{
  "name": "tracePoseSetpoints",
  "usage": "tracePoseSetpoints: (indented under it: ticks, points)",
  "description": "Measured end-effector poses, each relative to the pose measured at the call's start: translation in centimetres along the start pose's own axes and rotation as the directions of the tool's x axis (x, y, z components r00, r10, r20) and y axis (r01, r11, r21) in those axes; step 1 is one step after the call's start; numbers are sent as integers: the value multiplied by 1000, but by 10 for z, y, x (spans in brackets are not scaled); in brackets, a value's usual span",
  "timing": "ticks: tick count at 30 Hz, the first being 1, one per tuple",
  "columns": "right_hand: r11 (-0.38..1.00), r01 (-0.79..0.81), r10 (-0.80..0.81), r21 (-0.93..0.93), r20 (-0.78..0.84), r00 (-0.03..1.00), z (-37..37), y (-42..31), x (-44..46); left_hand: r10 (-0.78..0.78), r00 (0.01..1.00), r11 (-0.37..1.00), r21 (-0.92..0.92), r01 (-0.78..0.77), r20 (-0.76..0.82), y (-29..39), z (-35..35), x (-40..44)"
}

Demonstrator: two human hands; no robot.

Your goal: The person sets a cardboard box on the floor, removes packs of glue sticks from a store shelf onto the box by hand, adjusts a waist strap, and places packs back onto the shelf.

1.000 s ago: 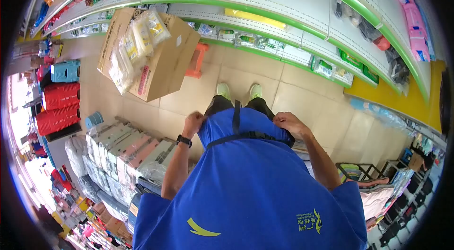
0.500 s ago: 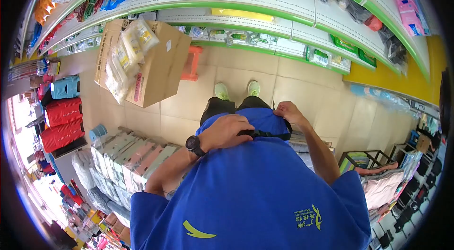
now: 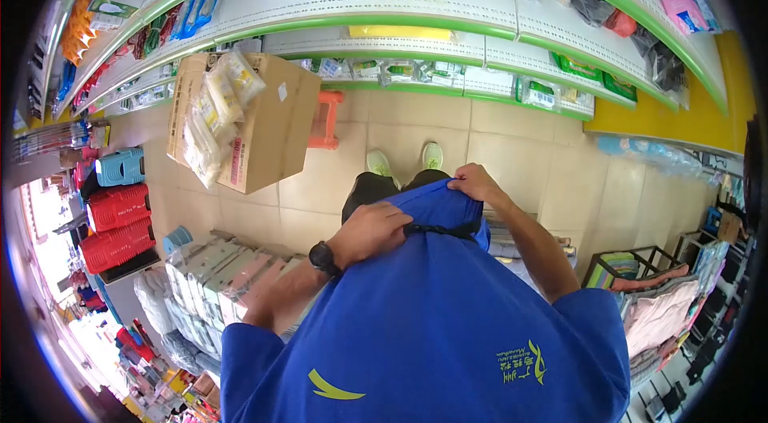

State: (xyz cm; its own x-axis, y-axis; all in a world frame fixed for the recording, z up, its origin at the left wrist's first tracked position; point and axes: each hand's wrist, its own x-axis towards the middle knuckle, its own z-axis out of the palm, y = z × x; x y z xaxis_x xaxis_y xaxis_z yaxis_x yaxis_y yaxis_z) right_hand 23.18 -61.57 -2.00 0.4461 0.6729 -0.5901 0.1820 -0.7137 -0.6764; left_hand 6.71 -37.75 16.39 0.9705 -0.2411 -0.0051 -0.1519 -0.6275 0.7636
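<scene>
My left hand (image 3: 372,232), with a black watch on its wrist, lies at the black waist strap (image 3: 440,229), its fingers bent against the strap and the shirt. Pinched in my right hand (image 3: 474,182) is the lower hem of the blue shirt (image 3: 448,319), pulled up at the right of the waist. The strap runs across the shirt between the two hands. What my left fingertips hold is partly hidden.
Packets (image 3: 216,107) lie on a cardboard box (image 3: 276,123) at the left, beside an orange stool (image 3: 326,120). Green-edged shelves (image 3: 416,7) stand ahead. Wrapped goods (image 3: 216,279) are stacked at the lower left, and a black rack (image 3: 632,263) is at the right.
My left hand has come from the left side of the shirt onto the strap. My right hand has lifted the hem up and inward. The view has shifted slightly.
</scene>
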Motion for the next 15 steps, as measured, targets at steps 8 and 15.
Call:
tracePoseSetpoints:
  ticks: [8, 15]
  points:
    - [495, -390, 286, 776, 278, 917, 6, 31, -40, -739, 672, 630, -387, 673, -33, -46, 23, -63]
    - [537, -319, 111, 781, 309, 945, -29, 28, -64, -855, 519, 464, -436, 771, 8, -78, 87, -130]
